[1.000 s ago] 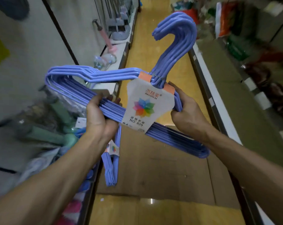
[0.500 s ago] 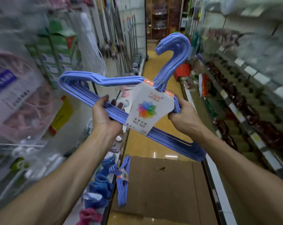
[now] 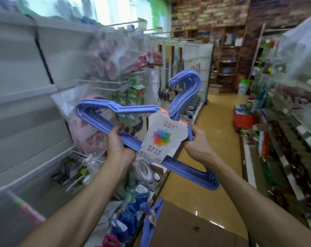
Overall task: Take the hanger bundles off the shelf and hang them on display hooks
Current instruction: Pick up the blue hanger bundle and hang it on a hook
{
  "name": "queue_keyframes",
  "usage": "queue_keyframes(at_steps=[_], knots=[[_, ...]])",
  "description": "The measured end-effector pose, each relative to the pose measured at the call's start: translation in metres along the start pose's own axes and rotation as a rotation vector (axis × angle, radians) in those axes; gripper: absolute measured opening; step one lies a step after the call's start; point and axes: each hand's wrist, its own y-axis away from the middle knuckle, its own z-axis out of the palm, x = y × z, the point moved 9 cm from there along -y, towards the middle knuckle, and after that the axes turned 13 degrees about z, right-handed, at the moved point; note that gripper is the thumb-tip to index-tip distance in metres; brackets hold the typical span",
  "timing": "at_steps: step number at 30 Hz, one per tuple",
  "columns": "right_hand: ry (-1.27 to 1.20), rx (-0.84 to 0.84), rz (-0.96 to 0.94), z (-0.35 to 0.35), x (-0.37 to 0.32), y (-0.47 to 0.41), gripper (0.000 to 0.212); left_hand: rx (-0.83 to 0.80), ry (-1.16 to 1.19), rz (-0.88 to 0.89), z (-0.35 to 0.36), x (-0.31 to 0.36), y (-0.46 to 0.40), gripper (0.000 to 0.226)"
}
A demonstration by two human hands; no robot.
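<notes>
I hold a bundle of light-blue hangers [image 3: 185, 97] in front of me, tilted down to the right, with a white card label on its neck. My left hand [image 3: 118, 144] grips the bottom bars left of the label. My right hand [image 3: 195, 139] grips the bundle just right of the label. The hooks point up and to the left. A second blue hanger bundle [image 3: 151, 221] hangs over the edge of the low left shelf [image 3: 160, 186] below my arms. Wire display hooks [image 3: 101, 82] stick out from the grey left wall panel, above and left of the bundle.
Bagged goods [image 3: 90, 125] hang on the left wall. A brown cardboard sheet [image 3: 192, 227] lies on the aisle floor below. Stocked shelves [image 3: 284, 157] line the right side. A red box [image 3: 243, 120] sits on the floor at the right. The yellow aisle floor [image 3: 213, 132] runs ahead.
My view has swung up from the floor and low shelf to the wall hooks and far aisle. Both hands keep the same grip and the bundle has risen with them.
</notes>
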Motion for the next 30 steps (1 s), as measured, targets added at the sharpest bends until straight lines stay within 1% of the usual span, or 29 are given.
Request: queue_keyframes(at_steps=[4, 6, 9, 11, 13, 15, 17, 19, 22, 24, 27, 30], knots=[[-0.013, -0.116, -0.102, 0.014, -0.029, 0.014, 0.057, 0.019, 0.055, 0.114, -0.007, 0.031, 0.032, 0.008], [-0.037, -0.185, -0.127, 0.023, -0.041, 0.023, 0.053, 0.071, 0.07, 0.182, -0.016, 0.049, 0.052, 0.012], [-0.049, -0.259, -0.167, 0.046, -0.057, 0.036, 0.047, 0.148, 0.109, 0.269, -0.036, 0.078, 0.084, 0.011], [-0.066, -0.34, -0.205, 0.067, -0.071, 0.051, 0.052, 0.207, 0.11, 0.333, -0.052, 0.099, 0.104, 0.015], [-0.085, -0.409, -0.219, 0.09, -0.083, 0.065, 0.053, 0.269, 0.114, 0.4, -0.069, 0.123, 0.127, 0.016], [-0.099, -0.473, -0.238, 0.114, -0.096, 0.082, 0.052, 0.315, 0.11, 0.481, -0.09, 0.147, 0.15, 0.013], [-0.113, -0.548, -0.279, 0.142, -0.108, 0.098, 0.058, 0.361, 0.1, 0.556, -0.114, 0.17, 0.173, 0.009], [-0.129, -0.624, -0.302, 0.168, -0.123, 0.121, 0.064, 0.401, 0.101, 0.618, -0.136, 0.195, 0.199, 0.005], [-0.135, -0.727, -0.355, 0.204, -0.148, 0.159, 0.072, 0.447, 0.102, 0.705, -0.162, 0.23, 0.242, 0.008], [-0.146, -0.792, -0.405, 0.227, -0.166, 0.187, 0.07, 0.484, 0.113, 0.761, -0.178, 0.252, 0.274, 0.012], [-0.165, -0.882, -0.446, 0.26, -0.192, 0.233, 0.066, 0.518, 0.128, 0.851, -0.204, 0.287, 0.325, 0.009], [-0.196, -0.98, -0.475, 0.29, -0.218, 0.287, 0.07, 0.564, 0.128, 0.908, -0.225, 0.318, 0.379, 0.013]])
